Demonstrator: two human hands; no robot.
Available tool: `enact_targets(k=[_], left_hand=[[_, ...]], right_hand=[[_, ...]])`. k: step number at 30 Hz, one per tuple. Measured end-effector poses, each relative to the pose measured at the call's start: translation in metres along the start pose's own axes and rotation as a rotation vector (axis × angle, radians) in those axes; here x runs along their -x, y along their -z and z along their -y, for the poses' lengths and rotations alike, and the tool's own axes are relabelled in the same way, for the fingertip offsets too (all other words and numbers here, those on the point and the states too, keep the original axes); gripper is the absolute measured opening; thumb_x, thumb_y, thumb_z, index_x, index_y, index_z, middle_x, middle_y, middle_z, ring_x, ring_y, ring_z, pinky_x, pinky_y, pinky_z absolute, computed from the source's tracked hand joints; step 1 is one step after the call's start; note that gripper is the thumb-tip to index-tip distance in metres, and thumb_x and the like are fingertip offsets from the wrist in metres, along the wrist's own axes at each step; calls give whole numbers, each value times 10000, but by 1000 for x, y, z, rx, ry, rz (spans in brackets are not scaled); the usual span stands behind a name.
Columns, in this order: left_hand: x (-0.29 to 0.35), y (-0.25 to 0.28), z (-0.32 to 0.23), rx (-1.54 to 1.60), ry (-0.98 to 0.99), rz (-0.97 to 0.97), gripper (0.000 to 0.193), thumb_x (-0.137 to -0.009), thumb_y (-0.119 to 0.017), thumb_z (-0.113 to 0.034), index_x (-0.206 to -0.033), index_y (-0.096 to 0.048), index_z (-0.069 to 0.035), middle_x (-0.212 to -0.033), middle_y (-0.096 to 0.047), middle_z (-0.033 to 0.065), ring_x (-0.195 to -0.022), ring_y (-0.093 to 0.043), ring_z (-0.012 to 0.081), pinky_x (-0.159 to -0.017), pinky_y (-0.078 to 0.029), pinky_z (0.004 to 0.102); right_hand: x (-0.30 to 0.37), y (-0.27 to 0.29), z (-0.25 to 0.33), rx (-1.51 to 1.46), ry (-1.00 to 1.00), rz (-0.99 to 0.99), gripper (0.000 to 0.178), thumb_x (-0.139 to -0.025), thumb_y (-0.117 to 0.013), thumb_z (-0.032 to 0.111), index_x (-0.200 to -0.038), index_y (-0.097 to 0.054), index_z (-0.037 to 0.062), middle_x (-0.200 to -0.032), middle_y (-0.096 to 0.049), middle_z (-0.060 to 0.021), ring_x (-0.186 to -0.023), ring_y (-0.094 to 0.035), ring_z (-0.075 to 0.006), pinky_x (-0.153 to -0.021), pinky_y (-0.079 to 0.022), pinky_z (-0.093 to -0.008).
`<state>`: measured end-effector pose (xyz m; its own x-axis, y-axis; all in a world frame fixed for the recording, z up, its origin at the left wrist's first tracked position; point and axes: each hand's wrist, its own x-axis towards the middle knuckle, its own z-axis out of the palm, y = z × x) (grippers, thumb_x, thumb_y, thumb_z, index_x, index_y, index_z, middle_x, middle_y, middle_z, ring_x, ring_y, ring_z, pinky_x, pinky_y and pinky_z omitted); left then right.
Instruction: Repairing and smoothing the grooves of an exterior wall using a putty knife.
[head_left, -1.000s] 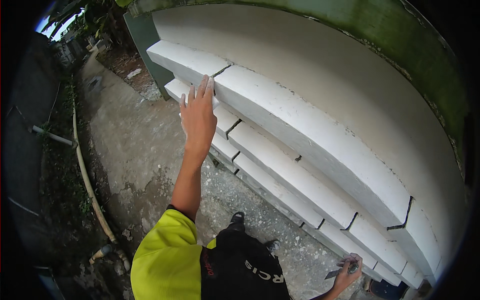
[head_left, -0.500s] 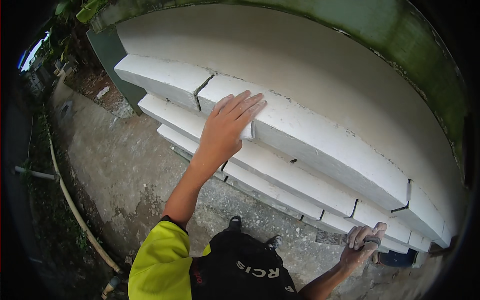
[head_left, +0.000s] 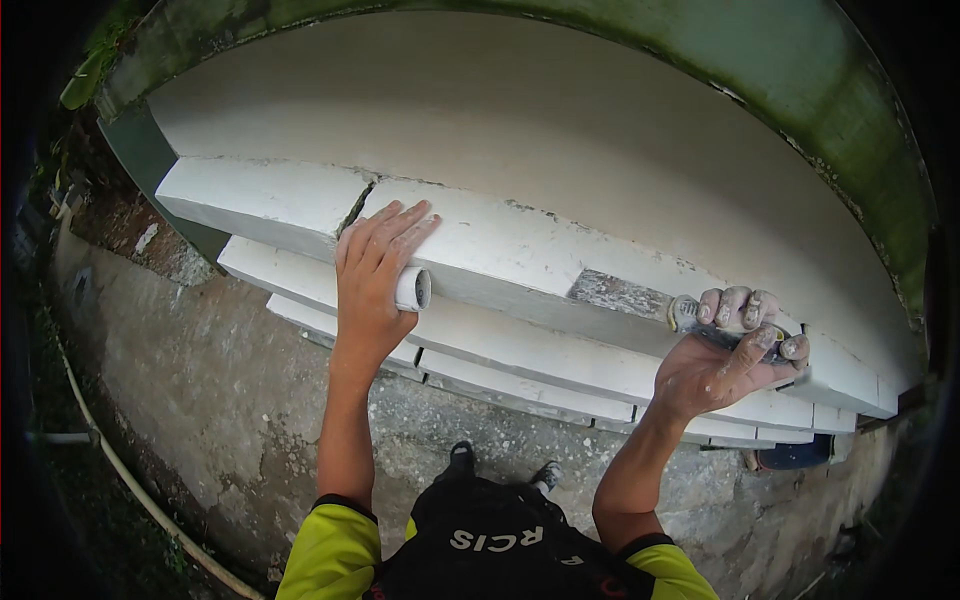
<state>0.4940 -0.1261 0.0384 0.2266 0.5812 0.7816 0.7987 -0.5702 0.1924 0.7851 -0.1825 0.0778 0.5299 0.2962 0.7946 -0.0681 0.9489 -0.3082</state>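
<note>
My left hand (head_left: 375,265) lies over the front edge of the top white ledge (head_left: 500,225), fingers stretched across its upper face beside a dark joint (head_left: 356,203). A hollow white roll (head_left: 413,289), perhaps rolled sandpaper, is held under its palm against the ledge's front. Farther right, my dusty right hand (head_left: 735,340) is closed around the handle of a putty knife (head_left: 620,292). The knife's flat, plaster-smeared blade points left, in front of the ledge; whether it touches cannot be made out. White dust coats the fingers of both hands.
Two lower white ledges (head_left: 520,362) run beneath the top one, above rough concrete ground (head_left: 190,340). A beige wall (head_left: 480,110) stands behind, under a mossy green edge (head_left: 780,70). A dark blue container (head_left: 795,455) sits low right; a long pipe (head_left: 125,460) lies left.
My right hand has lifted the putty knife from low right up to the top ledge. My left hand has shifted left along the ledge with the roll, closer to the joint. The view has turned.
</note>
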Motion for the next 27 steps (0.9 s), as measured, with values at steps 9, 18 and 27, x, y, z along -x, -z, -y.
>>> enact_targets(k=[9, 18, 27], left_hand=[[1, -4, 10, 32, -6, -1, 704, -599, -676, 13, -1283, -614, -144, -1364, -593, 19, -1321, -478, 254, -1126, -276, 434], [1, -4, 11, 46, -3, 7, 757, -546, -702, 22, -1278, -618, -150, -1366, -592, 20, -1317, -480, 251, -1122, -278, 444], [4, -1, 13, 56, 6, 27, 722, -567, -683, 10, -1270, -624, -145, -1350, -603, 28, -1309, -491, 250, -1121, -281, 433]], right_hand=[[21, -26, -14, 9, 53, 70, 267, -1021, -514, 111, -1221, -381, 227, -979, -430, -45, -752, -442, -142, -576, -440, -286], [14, -30, -14, 68, 105, 76, 322, -1018, -519, 112, -1279, -382, 239, -957, -397, -38, -763, -427, -148, -584, -413, -293], [33, -43, -14, -35, 1, 100, 357, -982, -580, 84, -1182, -340, 257, -999, -406, -52, -790, -451, -132, -634, -460, -315]])
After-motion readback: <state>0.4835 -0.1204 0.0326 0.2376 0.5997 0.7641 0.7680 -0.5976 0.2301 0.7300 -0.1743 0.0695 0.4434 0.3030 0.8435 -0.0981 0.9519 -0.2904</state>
